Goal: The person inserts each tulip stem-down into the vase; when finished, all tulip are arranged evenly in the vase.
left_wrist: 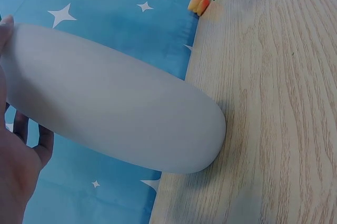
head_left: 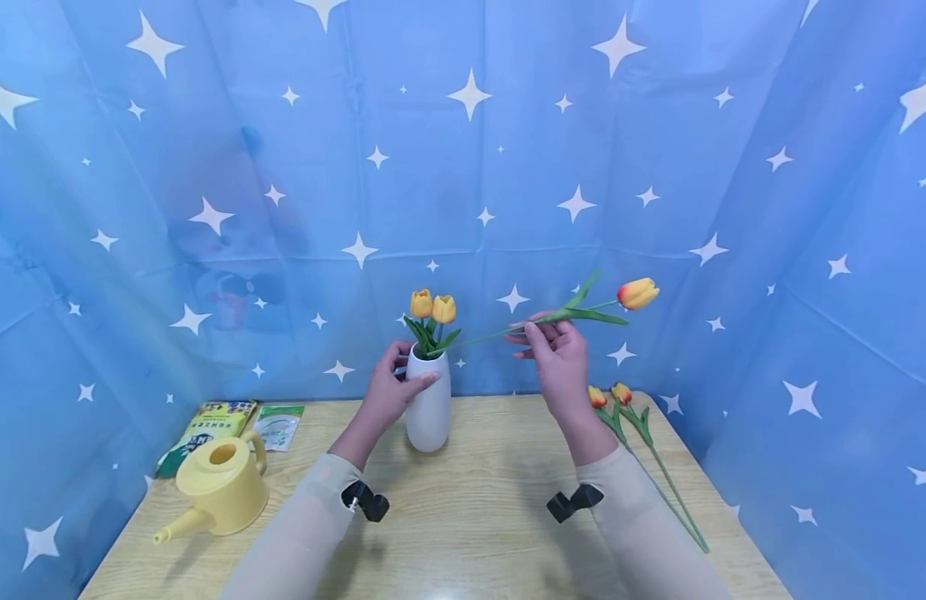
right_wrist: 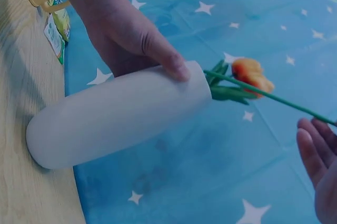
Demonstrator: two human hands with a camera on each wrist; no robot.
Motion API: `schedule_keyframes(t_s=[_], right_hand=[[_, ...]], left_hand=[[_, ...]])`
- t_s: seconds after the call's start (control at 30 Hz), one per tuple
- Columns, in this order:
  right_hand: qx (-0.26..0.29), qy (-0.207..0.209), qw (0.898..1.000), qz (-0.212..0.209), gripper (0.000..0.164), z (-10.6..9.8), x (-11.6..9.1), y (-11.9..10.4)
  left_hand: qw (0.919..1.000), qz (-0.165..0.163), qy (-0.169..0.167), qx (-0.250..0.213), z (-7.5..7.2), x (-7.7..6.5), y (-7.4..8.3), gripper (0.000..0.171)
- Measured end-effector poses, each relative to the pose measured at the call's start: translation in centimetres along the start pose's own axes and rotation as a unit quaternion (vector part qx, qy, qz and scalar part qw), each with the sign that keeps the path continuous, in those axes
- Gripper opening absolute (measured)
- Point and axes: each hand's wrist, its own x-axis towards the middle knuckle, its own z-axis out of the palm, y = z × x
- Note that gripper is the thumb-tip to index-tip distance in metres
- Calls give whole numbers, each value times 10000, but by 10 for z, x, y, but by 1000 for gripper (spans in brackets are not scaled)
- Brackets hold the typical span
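A white vase (head_left: 428,408) stands on the table with two yellow-orange tulips (head_left: 432,307) in its mouth. My left hand (head_left: 391,385) grips the vase near its top, thumb across the front; the left wrist view shows the vase (left_wrist: 116,98) with fingers on its far side. My right hand (head_left: 560,358) pinches a single red-and-yellow tulip (head_left: 638,293) by its stem, flower pointing right. In the right wrist view the stem (right_wrist: 284,100) slants to the vase's rim; whether its tip is inside cannot be told.
Two more tulips (head_left: 661,467) lie at the table's right edge, partly behind the right sleeve. At the left stand a yellow watering can (head_left: 226,487), a green-and-yellow packet (head_left: 207,429) and a small white-green packet (head_left: 278,427). A blue starred curtain (head_left: 470,167) hangs behind the wooden table (head_left: 470,517).
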Motion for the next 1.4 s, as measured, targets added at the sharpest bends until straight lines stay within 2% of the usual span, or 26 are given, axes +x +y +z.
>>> schedule_keyframes(t_s=[0.1, 0.33, 0.6, 0.7, 0.8, 0.97, 1.4], right_hand=[[-56, -81, 9999, -56, 18, 9, 3, -1], [-431, -438, 9981, -77, 23, 28, 6, -2], [-856, -785, 9932, 38, 10, 53, 8, 0], [-1176, -901, 9889, -116, 9, 63, 10, 2], [-1531, -1049, 9813, -511, 7, 72, 11, 5], [-1810, -1343, 9686, -1053, 6, 83, 10, 9], [-2318, -1741, 9518, -1004, 4, 106, 6, 20]], left_hand=[[10000, 21, 12, 36, 0, 0, -1, 57], [10000, 21, 37, 90, 1, 0, -2, 55], [10000, -68, 19, 23, 1, -1, 2, 59], [10000, -52, 24, 9, 0, -1, 2, 59], [10000, -21, 27, 5, 0, -1, 2, 58], [10000, 61, 16, 18, 1, 0, -1, 59], [9997, 233, -24, -110, 0, 2, -3, 53]])
